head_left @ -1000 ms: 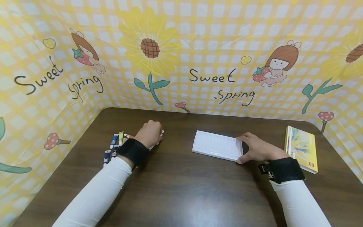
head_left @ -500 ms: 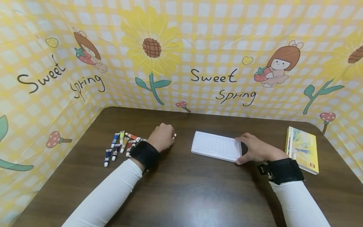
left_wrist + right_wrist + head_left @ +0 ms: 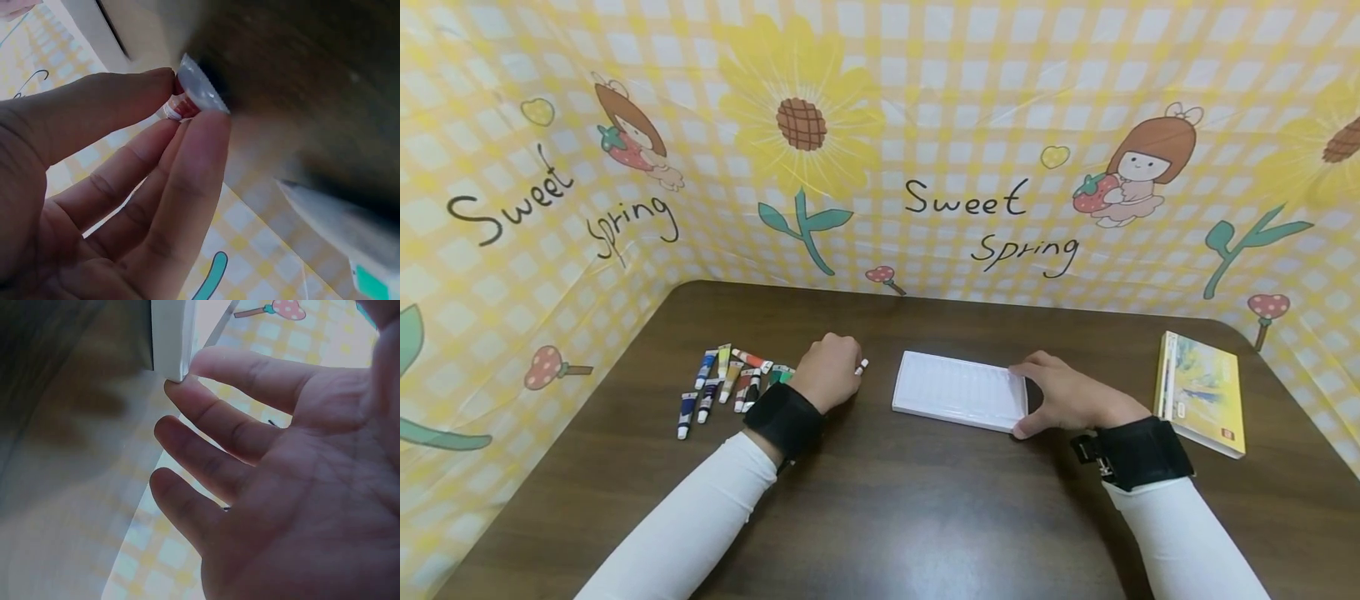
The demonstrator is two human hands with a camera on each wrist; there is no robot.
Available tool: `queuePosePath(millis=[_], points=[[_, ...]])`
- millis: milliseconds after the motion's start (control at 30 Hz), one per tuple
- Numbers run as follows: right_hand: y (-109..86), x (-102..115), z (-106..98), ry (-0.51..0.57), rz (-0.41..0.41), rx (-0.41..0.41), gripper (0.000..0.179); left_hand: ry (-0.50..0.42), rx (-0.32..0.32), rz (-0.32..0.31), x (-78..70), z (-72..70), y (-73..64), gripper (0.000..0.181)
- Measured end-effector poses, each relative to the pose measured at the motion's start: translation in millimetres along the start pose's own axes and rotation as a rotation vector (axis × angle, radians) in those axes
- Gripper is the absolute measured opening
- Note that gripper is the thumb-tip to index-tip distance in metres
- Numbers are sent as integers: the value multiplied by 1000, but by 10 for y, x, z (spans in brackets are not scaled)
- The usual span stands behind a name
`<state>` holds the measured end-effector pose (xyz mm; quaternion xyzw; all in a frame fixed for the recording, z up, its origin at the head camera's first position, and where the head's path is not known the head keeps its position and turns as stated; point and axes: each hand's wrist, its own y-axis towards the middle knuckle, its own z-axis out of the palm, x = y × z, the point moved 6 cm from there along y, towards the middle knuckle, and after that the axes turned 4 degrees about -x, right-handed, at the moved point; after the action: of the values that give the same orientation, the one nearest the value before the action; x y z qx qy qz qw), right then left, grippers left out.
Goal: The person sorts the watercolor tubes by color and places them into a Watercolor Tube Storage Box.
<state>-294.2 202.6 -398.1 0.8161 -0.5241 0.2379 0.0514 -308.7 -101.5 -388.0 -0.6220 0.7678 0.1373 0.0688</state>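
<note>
While the paint tube [image 3: 201,86] sits pinched in the fingers of the left hand [image 3: 829,371], the white tray [image 3: 958,390] lies at its three o'clock, long axis roughly nine to three. The tube shows a pale crimped end and some red, its white cap [image 3: 862,367] toward one o'clock. Fingers of the right hand [image 3: 1067,398] grip the tray's three-o'clock end; loose tubes [image 3: 730,382] lie at the left hand's nine.
</note>
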Motion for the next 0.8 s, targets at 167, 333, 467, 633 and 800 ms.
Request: queuePosePath(millis=[167,333,467,633,800], points=[[5,98,39,-1,-19,6,94,-12,-2,-7,22,5,-42,12],[20,192,67,-31,-37,6,94,-32,15,-18,60,-5,-76,12],[37,249,82,-68,-45,8,92,-34,25,-36,95,-31,-114,9],[32,294,105,-88,-49,20,92,-24,35,-33,107,-25,-147,5],[5,341,136,-80,-53,18,93,1,32,-38,123,-10,-174,5]])
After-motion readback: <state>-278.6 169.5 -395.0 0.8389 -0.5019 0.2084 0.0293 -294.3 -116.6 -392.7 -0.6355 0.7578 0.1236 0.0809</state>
